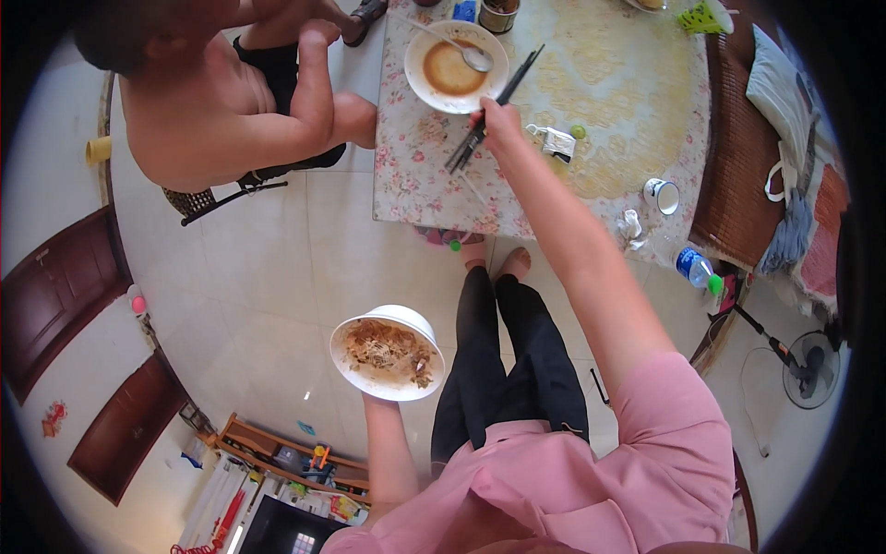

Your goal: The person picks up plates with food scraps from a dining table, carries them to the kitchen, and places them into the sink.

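My left hand (380, 404) holds up a white bowl (343, 383) from below, out over the floor. The bowl tilts, showing brown food remains (383, 351) inside; my fingers are hidden beneath it. At the table, my right hand (501, 125) is closed around a bundle of dark chopsticks (471, 146). Just beyond that hand, a white dish (417, 81) contains brown liquid, and a metal spoon (476, 58) rests in it. A small white packet (558, 142) and a round green thing (578, 132) lie to the right of my wrist.
The flowered table (415, 185) carries an open can (498, 14), a white cup (661, 196), crumpled tissue (630, 224) and a plastic bottle (694, 267) near its edge. Another person (231, 111) sits to its left. A woven brown bench (738, 175) and a fan (810, 369) are on the right.
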`<act>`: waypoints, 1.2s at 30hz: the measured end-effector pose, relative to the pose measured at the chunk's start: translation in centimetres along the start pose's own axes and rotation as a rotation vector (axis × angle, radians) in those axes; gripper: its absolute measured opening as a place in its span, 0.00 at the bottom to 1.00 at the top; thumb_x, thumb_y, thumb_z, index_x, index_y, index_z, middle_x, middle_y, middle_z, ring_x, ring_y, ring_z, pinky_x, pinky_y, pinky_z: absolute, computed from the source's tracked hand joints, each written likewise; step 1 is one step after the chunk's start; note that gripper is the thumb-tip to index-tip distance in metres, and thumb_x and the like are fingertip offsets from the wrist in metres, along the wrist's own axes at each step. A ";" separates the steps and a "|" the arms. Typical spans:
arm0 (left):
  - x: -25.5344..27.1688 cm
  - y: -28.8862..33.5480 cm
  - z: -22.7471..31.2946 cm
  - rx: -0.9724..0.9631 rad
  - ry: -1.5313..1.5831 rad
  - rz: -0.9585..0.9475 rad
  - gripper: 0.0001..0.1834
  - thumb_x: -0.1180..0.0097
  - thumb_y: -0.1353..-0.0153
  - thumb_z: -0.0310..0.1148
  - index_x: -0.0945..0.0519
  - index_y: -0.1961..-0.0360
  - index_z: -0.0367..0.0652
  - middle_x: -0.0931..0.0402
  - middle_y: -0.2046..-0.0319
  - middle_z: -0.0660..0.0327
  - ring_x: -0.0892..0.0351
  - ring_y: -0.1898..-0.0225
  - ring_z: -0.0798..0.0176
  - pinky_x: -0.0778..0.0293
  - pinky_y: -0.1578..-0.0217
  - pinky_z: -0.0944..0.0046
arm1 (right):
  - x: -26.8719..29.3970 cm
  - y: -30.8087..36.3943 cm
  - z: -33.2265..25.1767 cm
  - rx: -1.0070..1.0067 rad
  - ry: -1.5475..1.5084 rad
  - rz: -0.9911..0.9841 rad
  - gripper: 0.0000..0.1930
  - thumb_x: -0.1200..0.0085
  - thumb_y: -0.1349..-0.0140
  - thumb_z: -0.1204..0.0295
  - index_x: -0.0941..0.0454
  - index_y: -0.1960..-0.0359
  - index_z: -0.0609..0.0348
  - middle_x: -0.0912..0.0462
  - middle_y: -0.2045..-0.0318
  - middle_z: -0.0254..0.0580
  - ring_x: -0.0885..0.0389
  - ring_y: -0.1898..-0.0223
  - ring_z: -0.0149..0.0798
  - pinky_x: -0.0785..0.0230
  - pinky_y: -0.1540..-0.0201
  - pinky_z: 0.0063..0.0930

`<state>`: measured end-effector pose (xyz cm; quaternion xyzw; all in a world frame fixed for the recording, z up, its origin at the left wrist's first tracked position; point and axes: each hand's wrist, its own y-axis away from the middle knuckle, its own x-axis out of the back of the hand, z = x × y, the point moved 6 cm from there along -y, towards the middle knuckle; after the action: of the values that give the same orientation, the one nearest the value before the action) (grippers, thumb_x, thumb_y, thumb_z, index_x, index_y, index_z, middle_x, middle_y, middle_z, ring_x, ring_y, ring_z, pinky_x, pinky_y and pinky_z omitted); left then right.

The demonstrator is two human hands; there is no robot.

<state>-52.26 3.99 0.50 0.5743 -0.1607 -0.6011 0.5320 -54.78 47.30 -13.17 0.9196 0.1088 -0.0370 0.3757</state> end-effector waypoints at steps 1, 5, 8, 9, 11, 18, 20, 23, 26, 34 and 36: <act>-0.3 0.7 0.0 0.002 -0.004 -0.003 0.27 0.64 0.43 0.53 0.35 0.50 0.46 0.33 0.54 0.58 0.32 0.53 0.56 0.31 0.56 0.52 | 1.4 1.7 -0.4 0.019 0.040 -0.043 0.08 0.55 0.47 0.73 0.33 0.78 0.65 0.30 0.87 0.42 0.31 0.87 0.35 0.37 0.85 0.26; -2.7 1.4 1.5 0.065 -0.112 -0.083 0.26 0.64 0.43 0.52 0.35 0.50 0.46 0.33 0.53 0.57 0.33 0.52 0.55 0.30 0.56 0.52 | 8.6 11.1 -3.0 0.170 0.084 -0.025 0.11 0.54 0.48 0.70 0.31 0.81 0.65 0.29 0.90 0.40 0.31 0.89 0.32 0.38 0.86 0.25; -4.9 1.6 2.6 0.100 -0.192 -0.167 0.27 0.62 0.43 0.52 0.36 0.49 0.47 0.35 0.52 0.57 0.34 0.51 0.54 0.32 0.55 0.50 | 14.9 18.8 -2.4 0.092 0.252 0.027 0.11 0.54 0.47 0.68 0.30 0.81 0.62 0.30 0.90 0.36 0.32 0.89 0.29 0.40 0.86 0.22; -5.7 1.9 3.1 0.098 -0.225 -0.216 0.27 0.61 0.44 0.53 0.37 0.47 0.48 0.36 0.50 0.58 0.35 0.50 0.53 0.34 0.53 0.48 | 16.7 21.3 -2.1 0.054 0.300 0.058 0.11 0.54 0.47 0.68 0.30 0.80 0.62 0.30 0.90 0.34 0.33 0.89 0.28 0.41 0.86 0.21; -7.8 1.8 2.9 0.140 -0.282 -0.283 0.28 0.60 0.44 0.53 0.37 0.47 0.48 0.36 0.50 0.58 0.35 0.50 0.53 0.34 0.53 0.48 | 21.0 26.0 -0.9 -0.028 0.337 0.019 0.10 0.54 0.47 0.68 0.30 0.80 0.62 0.30 0.90 0.34 0.33 0.89 0.27 0.41 0.86 0.21; -13.5 3.2 -0.6 0.316 -0.509 -0.451 0.28 0.60 0.44 0.52 0.37 0.47 0.48 0.36 0.50 0.57 0.35 0.50 0.52 0.34 0.53 0.48 | 34.0 42.1 4.6 -0.144 0.070 0.335 0.09 0.54 0.46 0.70 0.32 0.70 0.64 0.32 0.89 0.34 0.35 0.90 0.27 0.39 0.86 0.21; -14.5 4.2 -2.3 0.368 -0.571 -0.494 0.28 0.60 0.44 0.52 0.38 0.47 0.48 0.36 0.50 0.57 0.35 0.50 0.52 0.34 0.53 0.48 | 36.1 45.5 5.4 -0.116 0.001 0.414 0.09 0.53 0.46 0.70 0.32 0.70 0.63 0.31 0.89 0.34 0.34 0.89 0.27 0.40 0.86 0.21; -15.9 5.7 -5.5 0.450 -0.678 -0.566 0.28 0.60 0.44 0.52 0.38 0.47 0.47 0.36 0.50 0.57 0.36 0.50 0.52 0.34 0.52 0.48 | 39.3 49.1 8.0 -0.073 -0.104 0.518 0.09 0.53 0.45 0.69 0.33 0.68 0.63 0.31 0.89 0.34 0.34 0.88 0.27 0.39 0.85 0.21; -16.7 8.2 -10.9 0.532 -0.771 -0.643 0.28 0.60 0.44 0.52 0.38 0.47 0.47 0.37 0.49 0.57 0.36 0.49 0.52 0.35 0.52 0.48 | 42.4 52.8 10.3 0.025 -0.279 0.637 0.09 0.53 0.46 0.69 0.33 0.69 0.63 0.31 0.88 0.35 0.34 0.89 0.27 0.39 0.85 0.21; -15.3 17.2 -28.8 0.815 -1.019 -0.869 0.28 0.60 0.44 0.52 0.38 0.46 0.47 0.37 0.49 0.57 0.36 0.49 0.52 0.35 0.52 0.48 | 52.1 63.7 18.4 0.147 -0.516 0.787 0.09 0.53 0.46 0.68 0.32 0.73 0.62 0.31 0.88 0.35 0.33 0.89 0.28 0.38 0.85 0.21; -13.7 20.5 -33.6 0.913 -1.091 -0.909 0.29 0.60 0.44 0.52 0.39 0.46 0.46 0.37 0.49 0.57 0.36 0.49 0.52 0.35 0.52 0.48 | 53.3 66.7 20.8 0.161 -0.588 0.831 0.08 0.54 0.46 0.69 0.32 0.73 0.62 0.31 0.88 0.35 0.33 0.88 0.28 0.38 0.84 0.21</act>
<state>-17.09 21.49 14.47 0.3709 -0.3755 -0.8259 -0.1983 12.56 -4.33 9.47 0.8619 -0.3793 -0.1499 0.3013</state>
